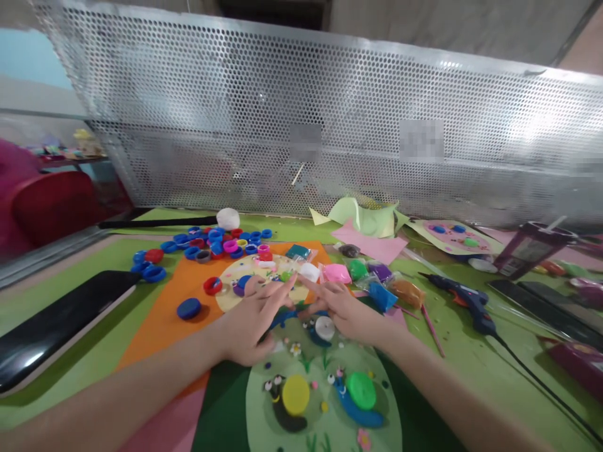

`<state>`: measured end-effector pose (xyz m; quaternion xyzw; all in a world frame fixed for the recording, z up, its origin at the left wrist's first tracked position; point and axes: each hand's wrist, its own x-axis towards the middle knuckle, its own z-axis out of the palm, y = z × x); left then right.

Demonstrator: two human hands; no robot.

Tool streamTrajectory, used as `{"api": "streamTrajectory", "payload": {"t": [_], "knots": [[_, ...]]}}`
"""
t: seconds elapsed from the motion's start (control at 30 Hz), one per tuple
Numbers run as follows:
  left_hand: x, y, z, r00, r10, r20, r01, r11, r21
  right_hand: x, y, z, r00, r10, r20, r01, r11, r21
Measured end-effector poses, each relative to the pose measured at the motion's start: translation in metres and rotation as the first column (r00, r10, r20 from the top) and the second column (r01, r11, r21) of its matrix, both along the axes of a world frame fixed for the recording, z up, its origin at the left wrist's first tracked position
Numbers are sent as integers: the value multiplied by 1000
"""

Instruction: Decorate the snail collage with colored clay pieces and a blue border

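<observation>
My left hand point(253, 320) and my right hand point(343, 307) lie together on a light green felt oval point(325, 414), fingers stretched out. Between them they press a strip of blue clay point(284, 319) beside a blue snail with a white cap shell point(324, 328). Nearer to me on the same oval sit a black snail with a yellow cap point(295, 395) and a blue snail with a green cap point(360, 390). Just beyond my fingertips are small bags of coloured clay point(357, 271) and a yellow paper disc point(235, 295).
Several blue, red and pink bottle caps point(211, 243) are strewn over the orange sheet point(164, 314) at left. A black phone point(56, 323) lies far left. A blue glue gun point(464, 300) with its cord lies right. A perforated metal screen point(330, 125) closes the back.
</observation>
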<state>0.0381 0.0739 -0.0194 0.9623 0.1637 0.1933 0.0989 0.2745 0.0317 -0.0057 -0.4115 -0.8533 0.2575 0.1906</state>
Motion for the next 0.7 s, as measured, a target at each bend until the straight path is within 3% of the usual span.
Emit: {"api": "streamTrajectory", "payload": {"t": [0.23,0.5,0.7], "knots": [[-4,-3,4,995,-20,97,16,999,37,7,-4,-11,998,-61,-28,63,995,73],[-2,-1,0,999,34,5,-34,999,11,2,-5,-13,998,-69,-2,69,993,96],[2,-1,4,996,53,-72,-53,999,-3,7,-3,-18,987,-155,38,147,975,168]]}}
